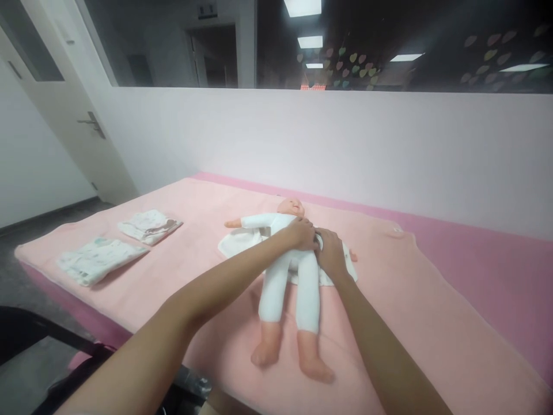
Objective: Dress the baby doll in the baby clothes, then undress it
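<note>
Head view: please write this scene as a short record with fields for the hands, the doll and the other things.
surface: pink blanket
doll: the doll lies on its back in a white suit, feet bare, head toward the wall
under the doll: white cloth, spread flat
left hand: left hand on the doll's chest
right hand: right hand on the doll's side, beside the left one
at left: folded cloth and second folded cloth, apart from the doll

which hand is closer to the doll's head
Left. The left hand rests on the chest just below the doll's head; the right hand lies farther down, at its waist.
</note>
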`<action>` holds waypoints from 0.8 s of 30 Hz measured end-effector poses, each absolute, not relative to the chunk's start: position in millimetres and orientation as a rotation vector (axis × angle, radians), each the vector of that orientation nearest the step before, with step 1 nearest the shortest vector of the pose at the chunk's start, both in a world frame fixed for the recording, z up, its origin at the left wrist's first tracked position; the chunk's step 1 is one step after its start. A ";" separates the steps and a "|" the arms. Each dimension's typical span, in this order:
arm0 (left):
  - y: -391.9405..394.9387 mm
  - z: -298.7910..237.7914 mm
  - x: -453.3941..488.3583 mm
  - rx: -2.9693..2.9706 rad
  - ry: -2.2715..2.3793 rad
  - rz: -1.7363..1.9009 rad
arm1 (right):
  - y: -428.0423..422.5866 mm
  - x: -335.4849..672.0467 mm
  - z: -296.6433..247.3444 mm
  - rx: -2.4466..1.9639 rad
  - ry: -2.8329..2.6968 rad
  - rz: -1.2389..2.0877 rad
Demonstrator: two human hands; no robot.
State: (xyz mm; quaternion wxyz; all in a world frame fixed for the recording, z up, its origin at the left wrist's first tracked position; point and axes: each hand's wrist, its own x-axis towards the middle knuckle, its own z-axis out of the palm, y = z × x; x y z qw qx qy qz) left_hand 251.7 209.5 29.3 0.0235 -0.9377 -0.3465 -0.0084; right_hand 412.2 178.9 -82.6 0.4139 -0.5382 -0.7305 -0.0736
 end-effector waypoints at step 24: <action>217.8 -0.4 220.7 -2.565 -1.356 -0.898 | 171.0 413.2 -80.7 -1.634 -1.677 -0.214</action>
